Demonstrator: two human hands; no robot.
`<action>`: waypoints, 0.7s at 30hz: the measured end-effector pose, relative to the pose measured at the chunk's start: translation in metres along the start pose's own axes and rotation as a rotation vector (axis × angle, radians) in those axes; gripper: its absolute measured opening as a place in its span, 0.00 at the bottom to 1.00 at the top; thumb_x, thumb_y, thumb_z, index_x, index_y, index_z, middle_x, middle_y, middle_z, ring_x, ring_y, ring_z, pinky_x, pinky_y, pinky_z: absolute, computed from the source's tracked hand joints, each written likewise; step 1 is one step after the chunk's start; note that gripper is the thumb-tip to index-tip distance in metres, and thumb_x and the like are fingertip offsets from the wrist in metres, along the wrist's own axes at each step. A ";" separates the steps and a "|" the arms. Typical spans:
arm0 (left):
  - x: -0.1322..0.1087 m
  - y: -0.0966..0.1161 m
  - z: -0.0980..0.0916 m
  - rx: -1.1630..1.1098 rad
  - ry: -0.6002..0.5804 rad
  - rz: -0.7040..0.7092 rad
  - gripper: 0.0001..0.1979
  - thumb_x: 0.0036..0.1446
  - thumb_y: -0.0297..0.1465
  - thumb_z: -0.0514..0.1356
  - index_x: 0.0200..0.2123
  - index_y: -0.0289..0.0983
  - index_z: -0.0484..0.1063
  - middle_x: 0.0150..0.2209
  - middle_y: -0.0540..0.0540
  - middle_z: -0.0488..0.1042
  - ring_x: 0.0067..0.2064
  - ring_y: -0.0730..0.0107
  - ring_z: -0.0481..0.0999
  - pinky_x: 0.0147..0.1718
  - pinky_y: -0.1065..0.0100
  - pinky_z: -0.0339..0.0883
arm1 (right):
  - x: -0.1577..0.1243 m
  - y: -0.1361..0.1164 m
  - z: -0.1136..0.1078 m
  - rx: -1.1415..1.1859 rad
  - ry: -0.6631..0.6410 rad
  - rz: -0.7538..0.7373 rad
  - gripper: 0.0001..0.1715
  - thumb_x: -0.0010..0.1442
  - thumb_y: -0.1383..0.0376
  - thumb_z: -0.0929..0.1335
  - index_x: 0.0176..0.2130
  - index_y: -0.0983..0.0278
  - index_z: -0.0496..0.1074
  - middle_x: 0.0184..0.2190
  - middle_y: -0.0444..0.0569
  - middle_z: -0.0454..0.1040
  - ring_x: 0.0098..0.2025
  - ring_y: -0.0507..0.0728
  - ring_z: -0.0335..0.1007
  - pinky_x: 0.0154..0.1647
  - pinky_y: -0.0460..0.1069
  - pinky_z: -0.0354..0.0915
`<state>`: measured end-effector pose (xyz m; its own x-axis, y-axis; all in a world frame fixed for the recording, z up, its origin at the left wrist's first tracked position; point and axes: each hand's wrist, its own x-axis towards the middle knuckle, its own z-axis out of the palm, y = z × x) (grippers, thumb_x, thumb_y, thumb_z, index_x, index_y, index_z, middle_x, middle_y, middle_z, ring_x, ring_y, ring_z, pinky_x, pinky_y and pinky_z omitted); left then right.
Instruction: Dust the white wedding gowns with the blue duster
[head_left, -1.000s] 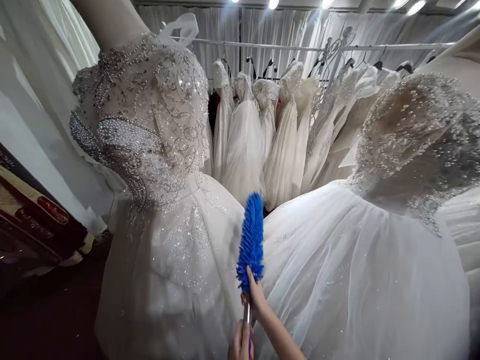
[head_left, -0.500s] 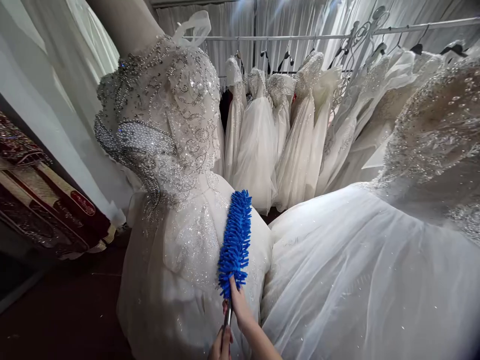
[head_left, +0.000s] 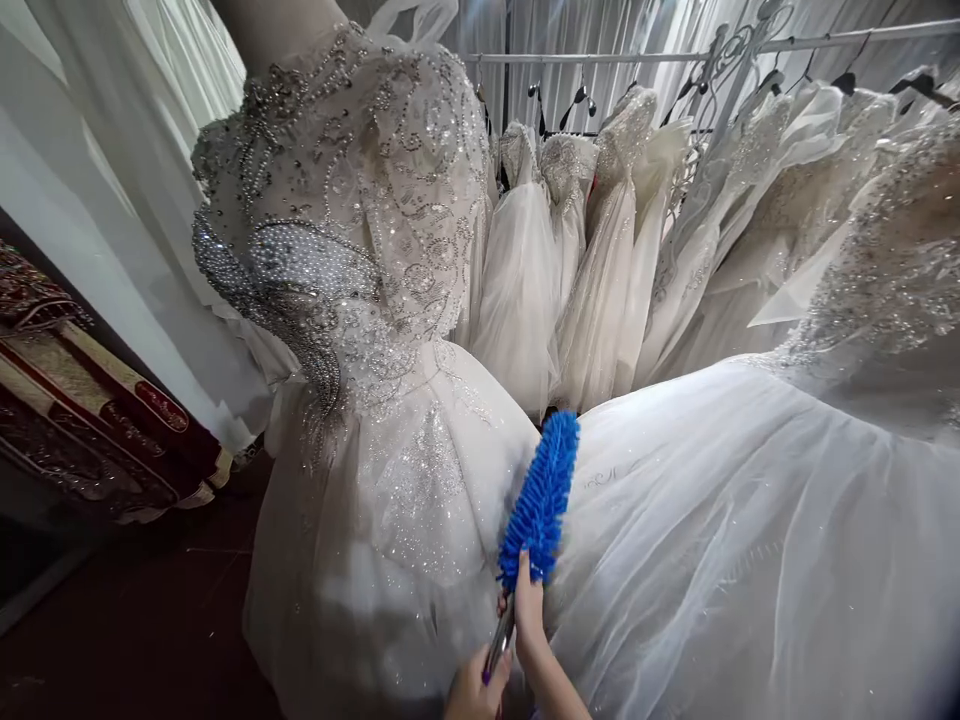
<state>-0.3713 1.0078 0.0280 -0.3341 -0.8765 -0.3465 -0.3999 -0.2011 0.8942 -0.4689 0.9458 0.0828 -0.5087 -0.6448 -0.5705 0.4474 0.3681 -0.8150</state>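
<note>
A blue microfibre duster (head_left: 544, 495) with a metal handle slants up and to the right, in front of where two full skirts meet. Low on its handle, my left hand (head_left: 478, 685) is closed. Higher up, just under the blue head, my right hand (head_left: 527, 605) wraps the handle, its thumb against the fibres. To the left stands a white wedding dress (head_left: 382, 270) on a mannequin, its bodice covered in beads and crystals. A second white gown (head_left: 690, 500) spreads its skirt on the right. Whether the duster touches either skirt I cannot tell.
Behind, several pale gowns (head_left: 525, 250) hang from a white metal rail (head_left: 600, 58). Dark red and gold garments (head_left: 112, 420) are at the left, beside white drapes (head_left: 127, 200). Dark red floor (head_left: 172, 600) shows at lower left.
Both hands and the duster have moved right, from in front of the beaded dress's skirt to the gap between the skirts. The duster tilts further right. The view has shifted slightly.
</note>
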 end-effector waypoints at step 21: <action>0.033 0.056 -0.012 -0.166 0.361 -0.083 0.38 0.50 0.60 0.47 0.48 0.35 0.70 0.21 0.47 0.73 0.26 0.61 0.74 0.27 0.66 0.64 | -0.010 -0.083 0.066 -0.099 -0.500 -0.024 0.37 0.52 0.34 0.58 0.14 0.59 0.54 0.07 0.39 0.53 0.09 0.49 0.49 0.12 0.48 0.48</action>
<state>-0.3940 0.9626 0.0698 0.0263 -0.9457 -0.3239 -0.2593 -0.3193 0.9115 -0.4524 0.8781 0.1625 -0.0932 -0.8865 -0.4533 0.3561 0.3955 -0.8466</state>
